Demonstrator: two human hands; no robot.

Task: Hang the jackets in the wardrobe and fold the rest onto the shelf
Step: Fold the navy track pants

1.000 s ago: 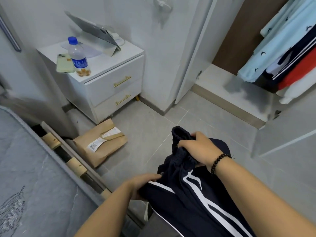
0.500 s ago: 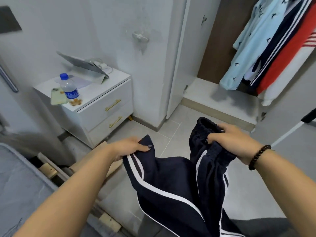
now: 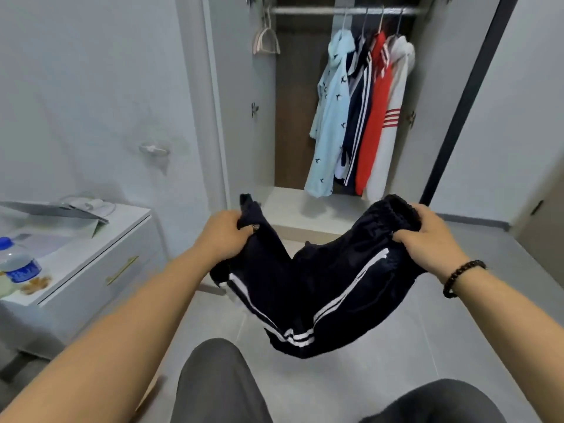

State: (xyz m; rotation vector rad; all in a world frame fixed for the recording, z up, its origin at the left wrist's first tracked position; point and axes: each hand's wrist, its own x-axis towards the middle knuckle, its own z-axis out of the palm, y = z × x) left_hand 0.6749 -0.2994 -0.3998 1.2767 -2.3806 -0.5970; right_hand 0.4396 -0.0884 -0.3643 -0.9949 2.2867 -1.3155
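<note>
Landmark: open wardrobe, straight ahead.
Trousers: navy trousers with white side stripes, held in the air in front of the wardrobe, sagging in the middle between the two hands, above the floor.
Left grip: left hand curled round one end of the fabric.
Right grip: right hand gripping the gathered waistband; bead bracelet on that wrist.
Inside wardrobe: pale blue jacket, navy, red and white garments on the rail; shelf beneath them.
Left of wardrobe: white nightstand with a water bottle.
</note>
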